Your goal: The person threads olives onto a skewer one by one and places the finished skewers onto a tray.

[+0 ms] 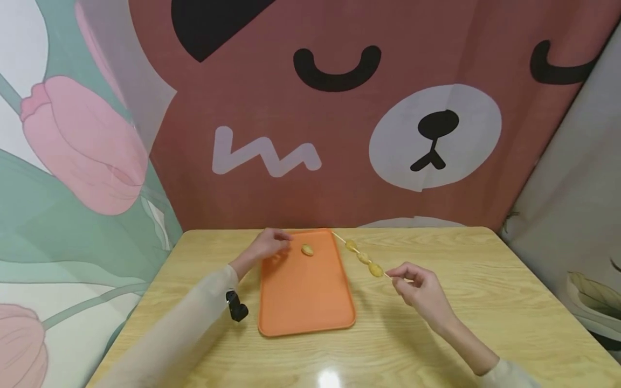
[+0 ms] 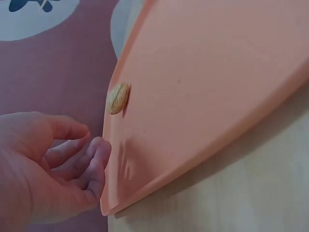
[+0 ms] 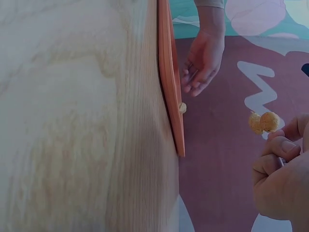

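My right hand (image 1: 423, 291) pinches the near end of a thin wooden skewer (image 1: 339, 237) beside the tray. Three yellow-brown oval pieces (image 1: 363, 258) are threaded along it, and its tip points toward the tray's far right corner. In the right wrist view the threaded pieces (image 3: 264, 123) appear just past the fingertips. One loose piece (image 1: 307, 249) of similar look lies at the far end of the orange tray (image 1: 305, 302). My left hand (image 1: 271, 243), its fingers loosely curled and holding nothing, hovers by the tray's far left corner, a short way from the loose piece (image 2: 118, 98).
The tray lies on a light wood-grain table (image 1: 436, 323). Behind the table hangs a cloth with a printed bear face (image 1: 339, 124); a tulip-print cloth (image 1: 87, 145) hangs at the left. A black device (image 1: 236, 306) is strapped at the left wrist.
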Motion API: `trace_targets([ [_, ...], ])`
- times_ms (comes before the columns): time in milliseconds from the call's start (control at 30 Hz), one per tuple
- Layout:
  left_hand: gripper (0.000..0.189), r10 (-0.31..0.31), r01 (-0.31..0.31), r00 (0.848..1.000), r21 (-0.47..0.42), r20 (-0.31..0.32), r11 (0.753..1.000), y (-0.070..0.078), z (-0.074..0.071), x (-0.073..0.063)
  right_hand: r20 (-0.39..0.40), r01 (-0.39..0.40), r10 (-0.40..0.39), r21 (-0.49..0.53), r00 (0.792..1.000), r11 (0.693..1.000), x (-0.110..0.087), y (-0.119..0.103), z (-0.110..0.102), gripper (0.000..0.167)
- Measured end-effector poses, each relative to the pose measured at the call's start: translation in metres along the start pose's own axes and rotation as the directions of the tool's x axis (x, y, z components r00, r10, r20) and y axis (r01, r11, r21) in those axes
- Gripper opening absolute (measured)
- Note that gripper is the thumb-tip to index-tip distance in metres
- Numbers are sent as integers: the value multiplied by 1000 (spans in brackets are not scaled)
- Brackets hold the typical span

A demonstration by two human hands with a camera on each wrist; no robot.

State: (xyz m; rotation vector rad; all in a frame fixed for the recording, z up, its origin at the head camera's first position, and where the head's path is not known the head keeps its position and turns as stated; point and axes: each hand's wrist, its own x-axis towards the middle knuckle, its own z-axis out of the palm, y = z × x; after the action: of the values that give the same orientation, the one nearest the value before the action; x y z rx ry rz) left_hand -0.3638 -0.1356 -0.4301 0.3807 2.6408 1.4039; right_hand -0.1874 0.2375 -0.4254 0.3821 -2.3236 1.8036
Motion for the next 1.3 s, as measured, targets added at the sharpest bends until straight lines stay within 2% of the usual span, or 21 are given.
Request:
trace_targets([
  [133,23,86,-90,995,86,50,992,-1,0,8,-18,-4,4,-11,1000,1000,3,2,-4,14],
  [233,24,167,-179,982,170,84,969,0,5,14,-25,-20,20,-14,999,1000,5,2,-7,14],
  [300,27,222,-244,968,247,113,938,0,8,17,-26,-36,36,-14,999,999,6,3,-8,12],
  [367,33,270,-305,951,324,150,896,2,12,20,-30,-54,54,-13,998,998,7,3,-9,11],
  [467,40,316,-377,925,402,211,834,3,16,22,-34,-74,74,-11,997,997,8,3,-10,11],
  [633,37,346,-446,892,438,291,781,4,20,24,-33,-82,82,-2,996,997,9,4,-12,14],
  [733,31,381,-487,872,456,308,745,3,24,26,-30,-80,80,5,996,997,9,4,-13,14],
  [800,27,399,-502,864,467,306,728,2,27,28,-30,-79,79,8,996,997,9,5,-14,15],
  [900,24,391,-485,874,483,287,729,0,29,29,-24,-76,77,8,997,997,10,4,-13,16],
  [967,23,376,-463,886,483,271,743,0,30,28,-22,-76,77,6,997,997,10,4,-13,17],
  [1167,19,346,-402,915,430,207,808,6,28,24,-18,-77,77,12,997,997,10,3,-13,16],
  [1300,22,343,-386,922,360,178,849,10,27,20,-9,-75,75,18,997,997,9,2,-13,16],
])
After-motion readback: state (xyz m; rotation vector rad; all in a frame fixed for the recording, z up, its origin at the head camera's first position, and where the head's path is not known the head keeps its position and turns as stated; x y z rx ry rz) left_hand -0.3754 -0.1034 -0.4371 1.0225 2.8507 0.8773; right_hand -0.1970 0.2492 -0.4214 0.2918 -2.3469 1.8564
